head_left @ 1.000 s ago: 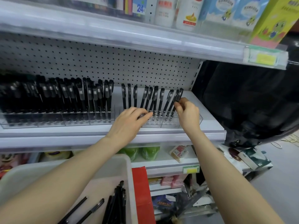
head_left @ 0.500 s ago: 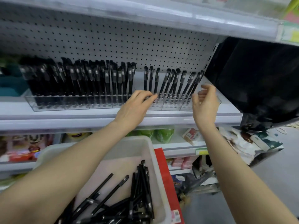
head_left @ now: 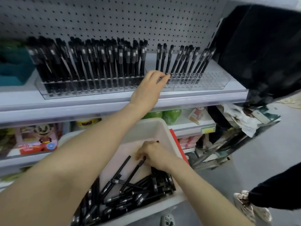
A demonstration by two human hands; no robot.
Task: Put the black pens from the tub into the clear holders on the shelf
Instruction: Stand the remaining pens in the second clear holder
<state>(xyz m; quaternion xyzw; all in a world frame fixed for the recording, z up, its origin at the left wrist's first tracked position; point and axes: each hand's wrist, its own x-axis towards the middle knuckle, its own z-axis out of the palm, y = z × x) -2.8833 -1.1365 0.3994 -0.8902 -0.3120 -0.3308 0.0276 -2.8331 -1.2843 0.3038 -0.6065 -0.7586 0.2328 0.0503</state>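
A white tub (head_left: 151,126) below the shelf holds several loose black pens (head_left: 130,193). My right hand (head_left: 156,156) is down in the tub, its fingers curled round black pens there. Clear holders (head_left: 210,82) stand in a row on the white shelf (head_left: 97,103); the left ones are packed with black pens (head_left: 91,62), the right one has several upright pens (head_left: 184,61) and bare slots at its right end. My left hand (head_left: 150,86) rests on the front of the right holder, fingertips touching the base of the pens.
A pegboard backs the shelf. A teal box (head_left: 14,70) stands at the shelf's left end. A black bag (head_left: 260,51) hangs to the right. Lower shelves hold toys, green bottles (head_left: 171,115) and small boxes. A red edge (head_left: 178,145) lies beside the tub. Another person's shoes (head_left: 250,207) are on the floor.
My right hand left the pens in the holder and dropped into the tub, where it now grips pens. My left hand stayed on the holder. My view tilted downward.
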